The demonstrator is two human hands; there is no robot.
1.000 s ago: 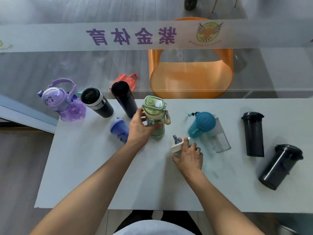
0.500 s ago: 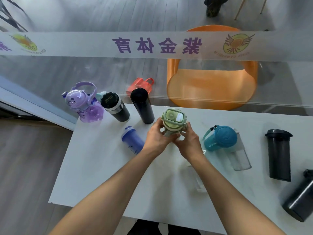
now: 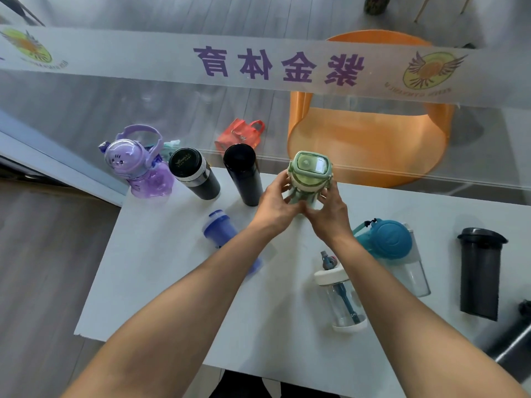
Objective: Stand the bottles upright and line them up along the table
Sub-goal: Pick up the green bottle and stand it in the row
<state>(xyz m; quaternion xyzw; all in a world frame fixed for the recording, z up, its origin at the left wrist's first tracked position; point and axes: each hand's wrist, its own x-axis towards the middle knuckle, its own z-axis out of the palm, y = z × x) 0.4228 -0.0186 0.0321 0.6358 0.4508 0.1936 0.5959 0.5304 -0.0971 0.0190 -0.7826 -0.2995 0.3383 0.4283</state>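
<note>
Both my left hand [image 3: 275, 201] and my right hand [image 3: 327, 211] wrap the body of a green bottle [image 3: 310, 173], upright near the table's far edge. To its left stand a slim black bottle [image 3: 243, 175], a black tumbler with a silver band [image 3: 194, 175] and a purple cat-lid bottle [image 3: 140, 165]. A small blue bottle [image 3: 219, 229] sits partly under my left forearm. On the right are a clear bottle with a white lid and straw [image 3: 343, 297], a teal-lidded clear bottle [image 3: 393, 248], an upright dark grey tumbler [image 3: 479, 271] and another dark bottle [image 3: 514, 340] at the frame edge.
The white table [image 3: 172, 282] butts against a glass wall with a frosted band of purple characters. Beyond the glass are an orange chair [image 3: 370, 145] and a red bag [image 3: 241, 135]. Wooden floor lies to the left.
My right hand left the white-lidded straw bottle and joined my left hand on the green bottle, which moved toward the table's far edge. The view has shifted closer.
</note>
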